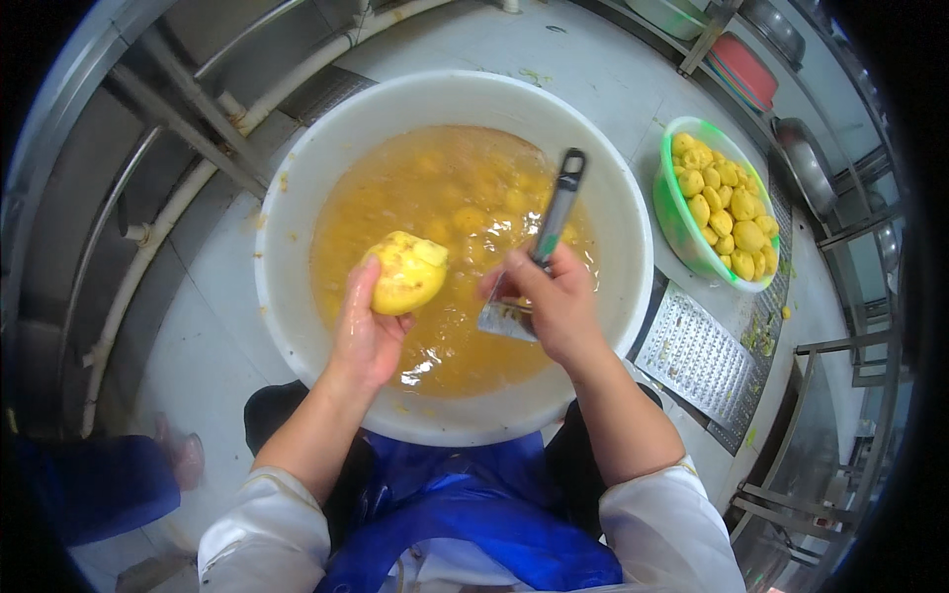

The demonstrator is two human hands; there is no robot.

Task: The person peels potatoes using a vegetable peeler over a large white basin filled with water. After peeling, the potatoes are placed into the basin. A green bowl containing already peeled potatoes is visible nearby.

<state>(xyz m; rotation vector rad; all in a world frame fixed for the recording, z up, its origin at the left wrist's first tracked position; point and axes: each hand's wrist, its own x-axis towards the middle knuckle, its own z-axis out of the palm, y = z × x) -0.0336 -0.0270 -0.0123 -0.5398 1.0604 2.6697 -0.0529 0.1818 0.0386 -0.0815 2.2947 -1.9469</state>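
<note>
My left hand (363, 333) holds a large yellow potato (408, 278) with brownish blemishes and a flat cut facet, thumb on its near side. My right hand (560, 300) grips a metal peeler (511, 319) with a wide head; its grey and black handle points up and away from me. The peeler is to the right of the potato, apart from it. Both hands are over a big white round tub (296, 326) between my knees. Cloudy orange-brown water (445, 363) fills much of it, with several yellow pieces showing dimly under the surface.
At the right stands a green and white basin (671, 207) heaped with yellow potatoes (730, 196). A perforated metal drain cover (697, 348) lies near the tub, peel scraps beside it. Metal racks (845, 345) line the right; pipes (159, 230) run left. A blue-clad person's leg (111, 474) shows lower left.
</note>
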